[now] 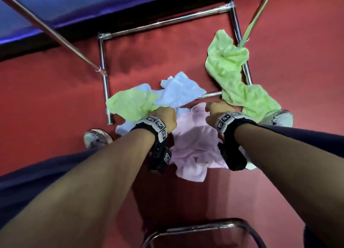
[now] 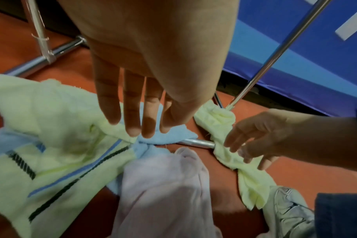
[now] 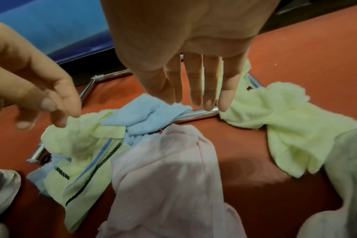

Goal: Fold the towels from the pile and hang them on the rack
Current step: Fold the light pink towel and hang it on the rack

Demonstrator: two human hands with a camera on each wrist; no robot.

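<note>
Both hands, left hand and right hand, reach with straight, empty fingers over the pile by the rack, so grab just one towel by its corners.

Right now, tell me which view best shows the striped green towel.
The right wrist view: the striped green towel shows whole, stripes clear. The left wrist view crops it at the frame edge; the head view hides its stripes behind the left hand.

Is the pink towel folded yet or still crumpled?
Crumpled. The pink towel lies bunched in loose wrinkles on the red floor, with no flat layers or straight folded edges.
</note>
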